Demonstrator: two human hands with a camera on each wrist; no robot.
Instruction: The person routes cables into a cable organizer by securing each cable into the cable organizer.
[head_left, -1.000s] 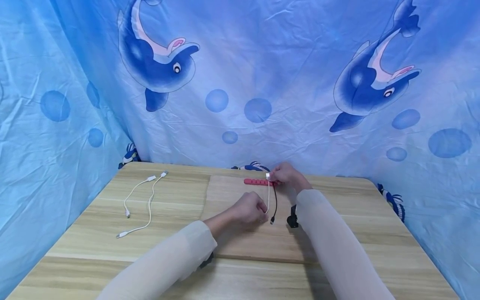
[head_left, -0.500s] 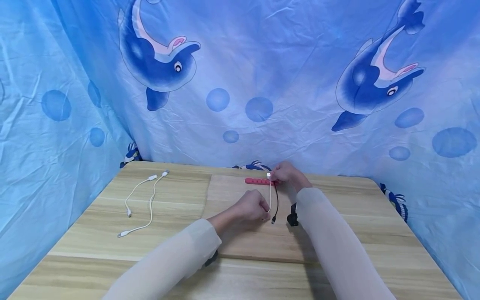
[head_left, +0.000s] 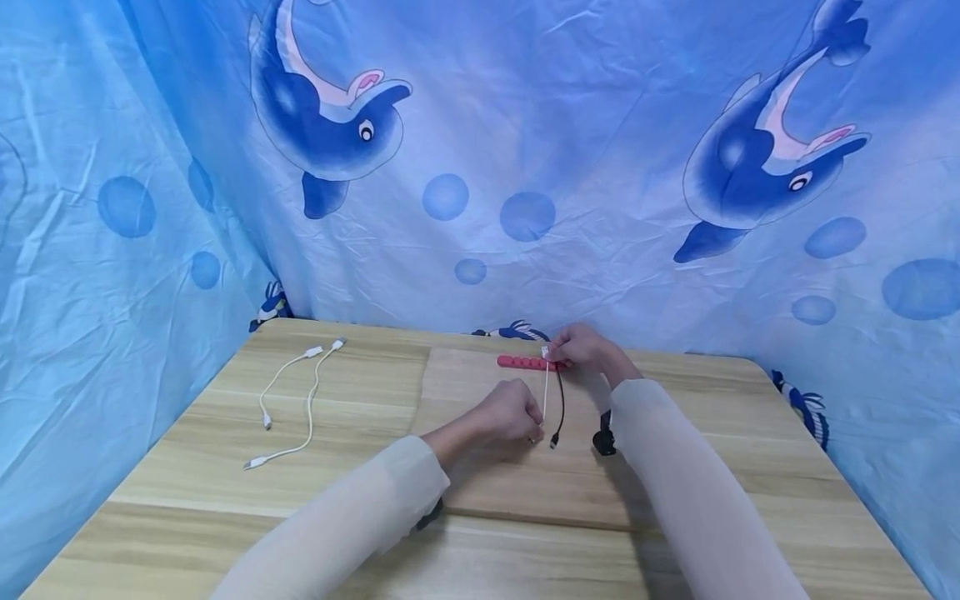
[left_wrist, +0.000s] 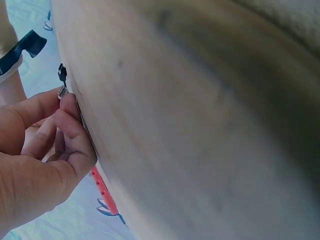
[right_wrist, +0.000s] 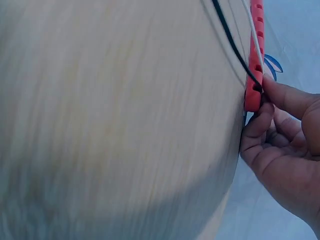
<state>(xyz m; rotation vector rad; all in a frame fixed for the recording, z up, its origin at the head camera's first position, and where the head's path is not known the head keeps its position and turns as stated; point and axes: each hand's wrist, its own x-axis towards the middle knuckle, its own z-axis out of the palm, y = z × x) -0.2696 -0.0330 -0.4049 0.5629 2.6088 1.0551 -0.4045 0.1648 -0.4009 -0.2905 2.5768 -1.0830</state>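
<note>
1. A blue cloth backdrop (head_left: 525, 150) printed with dolphins and bubbles is hung behind and beside the work area; its fabric is thin and creased.
2. The counter (head_left: 225, 500) is pale wood-grain laminate, smooth and matte, with a raised rectangular panel (head_left: 525, 492) at its centre on which the work is done.
3. Both forearms are covered by sheer cream sleeves (head_left: 675, 500); a dark strap is seen at each wrist.
4. Two loose white cables (head_left: 288, 400), thin and limp, are laid in curves at the far left of the counter, well apart from the hands.
5. The red cable clip strip (head_left: 525, 362), a narrow rubbery bar with a row of slots, is lying near the far edge of the panel. Its right end is pinched by the right hand (head_left: 585, 350), thumb on top and curled fingers beneath, as seen from the right wrist.
6. A white cable (head_left: 545, 392) and a black cable (head_left: 561, 408) are seated in adjoining slots at that end and trail toward the person.
7. The lower end of the white cable is pinched between thumb and curled fingers of the left hand (head_left: 513, 412); a small metal plug (left_wrist: 62, 91) is visible at the fingertips.
8. Judgement: the strip is best kept pressed flat while the cable is drawn straight along its slot, so that the neighbouring black cable is not dislodged.
</note>
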